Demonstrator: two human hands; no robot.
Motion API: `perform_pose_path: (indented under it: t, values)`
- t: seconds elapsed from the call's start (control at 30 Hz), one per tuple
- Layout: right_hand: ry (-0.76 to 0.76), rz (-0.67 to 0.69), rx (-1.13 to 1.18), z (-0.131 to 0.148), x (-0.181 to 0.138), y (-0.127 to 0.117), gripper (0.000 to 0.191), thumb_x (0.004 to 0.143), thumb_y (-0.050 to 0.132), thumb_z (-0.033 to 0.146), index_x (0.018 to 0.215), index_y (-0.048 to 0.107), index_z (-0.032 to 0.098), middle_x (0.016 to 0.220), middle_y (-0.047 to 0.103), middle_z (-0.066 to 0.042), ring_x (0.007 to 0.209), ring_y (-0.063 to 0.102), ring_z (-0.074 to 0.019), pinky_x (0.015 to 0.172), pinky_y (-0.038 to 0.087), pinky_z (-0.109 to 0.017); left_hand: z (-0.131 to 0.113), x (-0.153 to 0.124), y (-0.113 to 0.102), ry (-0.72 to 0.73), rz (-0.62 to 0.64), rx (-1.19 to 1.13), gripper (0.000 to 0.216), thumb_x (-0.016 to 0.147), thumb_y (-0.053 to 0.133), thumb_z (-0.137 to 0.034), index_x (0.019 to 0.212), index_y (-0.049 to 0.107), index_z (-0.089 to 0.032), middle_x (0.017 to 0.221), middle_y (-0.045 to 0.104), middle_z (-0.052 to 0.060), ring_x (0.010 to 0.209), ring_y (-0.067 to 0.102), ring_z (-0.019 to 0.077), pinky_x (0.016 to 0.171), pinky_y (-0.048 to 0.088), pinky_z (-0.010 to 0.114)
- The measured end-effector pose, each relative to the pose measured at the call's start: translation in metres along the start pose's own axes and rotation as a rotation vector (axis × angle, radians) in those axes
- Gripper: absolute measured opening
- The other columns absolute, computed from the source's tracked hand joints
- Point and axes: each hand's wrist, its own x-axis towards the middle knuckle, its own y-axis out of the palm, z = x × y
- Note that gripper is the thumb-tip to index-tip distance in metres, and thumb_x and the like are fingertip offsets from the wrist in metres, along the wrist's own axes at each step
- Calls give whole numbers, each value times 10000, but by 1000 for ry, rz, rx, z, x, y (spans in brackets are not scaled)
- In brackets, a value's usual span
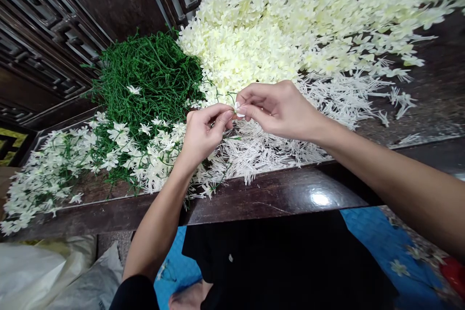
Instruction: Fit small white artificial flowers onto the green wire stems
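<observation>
Flower (239, 108), a small white one, was held above the table's near edge, caught between the fingertips of both hands. The right hand (278, 108) had thumb and forefinger clamped on it from the right, the other fingers curled loosely behind. The left hand (203, 131) met it from the left, thumb and forefinger pressed together at its edge, the rest folded into the palm. A thin green stem (222, 93) arched just behind the fingertips; whether either hand gripped it could not be told.

Beneath the hands lay a spread of white spiky pieces (290, 143). Behind them rose a large heap of cream petals (276, 34), and to its left a tangle of green stems (152, 75). Finished sprigs (69, 169) lay along the left part of the dark wooden table (276, 193). Below the table showed a blue cloth (381, 244) and, at lower left, white bags (43, 271).
</observation>
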Motion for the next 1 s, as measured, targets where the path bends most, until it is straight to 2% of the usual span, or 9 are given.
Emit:
perform_pose_path:
  t: [0.2, 0.43, 0.6, 0.73, 0.8, 0.87, 0.93, 1.0]
  values:
    - [14, -22, 23, -1, 0, 1, 115, 914, 581, 321, 803, 573, 291, 739, 621, -10, 630, 526, -195, 592, 465, -410, -1, -1, 1, 14, 4, 21, 202, 921, 597, -254, 766, 717, -204, 629, 659, -6, 527, 502, 96, 502, 381, 239]
    - [-13, -3, 44, 0, -1, 0, 75, 902, 588, 278, 829, 601, 268, 798, 663, -33, 707, 598, -218, 660, 500, -427, -4, -2, -1, 63, -18, 75, 217, 921, 588, -188, 739, 706, -191, 626, 663, -14, 571, 577, 103, 570, 433, 245]
    - [-30, 7, -36, -1, -1, 2, 79, 910, 564, 297, 841, 599, 279, 785, 668, -18, 647, 578, -198, 612, 483, -417, -2, -2, -2, 158, -34, 169, 203, 913, 581, -138, 773, 718, -192, 656, 690, -11, 599, 611, 112, 604, 463, 244]
    - [-106, -16, -88, -5, 0, 2, 85, 905, 551, 267, 836, 600, 254, 750, 665, -18, 610, 572, -183, 604, 477, -408, -1, -1, -2, 198, -14, 253, 203, 912, 564, -127, 786, 711, -186, 677, 695, -1, 609, 610, 119, 606, 455, 248]
    - [-80, -7, -64, -7, 2, 0, 79, 905, 564, 260, 844, 608, 237, 766, 669, -27, 647, 594, -189, 646, 503, -416, -1, 0, -1, 182, 17, 277, 215, 926, 549, -130, 776, 695, -181, 652, 672, -6, 589, 593, 113, 608, 450, 242]
    - [-24, 16, 20, -8, 3, -5, 76, 910, 596, 282, 887, 630, 218, 862, 689, -46, 775, 644, -206, 763, 548, -427, -1, 1, -2, 144, 17, 299, 202, 939, 541, -138, 803, 685, -179, 649, 664, -13, 581, 584, 106, 613, 451, 234]
    - [-12, 48, 112, -8, 5, -11, 195, 892, 657, 342, 1014, 655, 190, 1047, 694, -76, 969, 664, -234, 913, 558, -442, 0, 3, -5, 114, -30, 328, 172, 945, 541, -146, 853, 682, -179, 676, 679, -13, 595, 592, 105, 625, 458, 228]
    - [-27, 98, 156, -9, 6, -15, 500, 831, 742, 418, 1238, 612, 159, 1260, 641, -112, 1125, 634, -274, 997, 543, -476, 0, 3, -8, 104, -90, 350, 155, 945, 543, -148, 883, 682, -175, 696, 694, -11, 611, 604, 107, 639, 468, 226]
